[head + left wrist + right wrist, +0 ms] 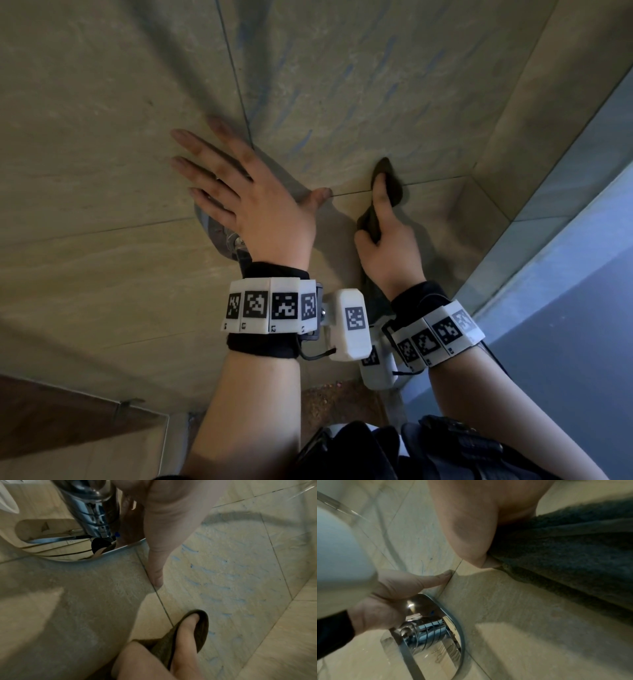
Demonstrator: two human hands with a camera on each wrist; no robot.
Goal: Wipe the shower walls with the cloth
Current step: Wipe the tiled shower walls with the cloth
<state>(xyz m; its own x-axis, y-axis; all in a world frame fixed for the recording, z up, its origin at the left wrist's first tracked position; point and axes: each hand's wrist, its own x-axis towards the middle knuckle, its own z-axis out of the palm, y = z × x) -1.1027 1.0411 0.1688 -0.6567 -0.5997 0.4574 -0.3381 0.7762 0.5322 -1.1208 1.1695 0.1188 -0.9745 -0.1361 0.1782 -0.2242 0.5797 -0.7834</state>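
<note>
The beige tiled shower wall [102,102] fills the head view, with blue streaks [346,75] on the tile above my hands. My left hand [246,181] lies flat on the wall, fingers spread and straight; its thumb [155,572] rests on a grout line. My right hand [387,236] grips a dark cloth [394,186] and presses it to the wall near the corner, its forefinger stretched over the cloth. The left wrist view shows the cloth [201,627] under that finger. In the right wrist view the cloth [565,545] hangs bunched from the palm.
A chrome tap fitting [222,236] with its round wall plate [447,635] sits just below my left hand. A side wall and a bluish glass panel [565,212] close off the right. Speckled brown floor [325,401] shows below, between my forearms.
</note>
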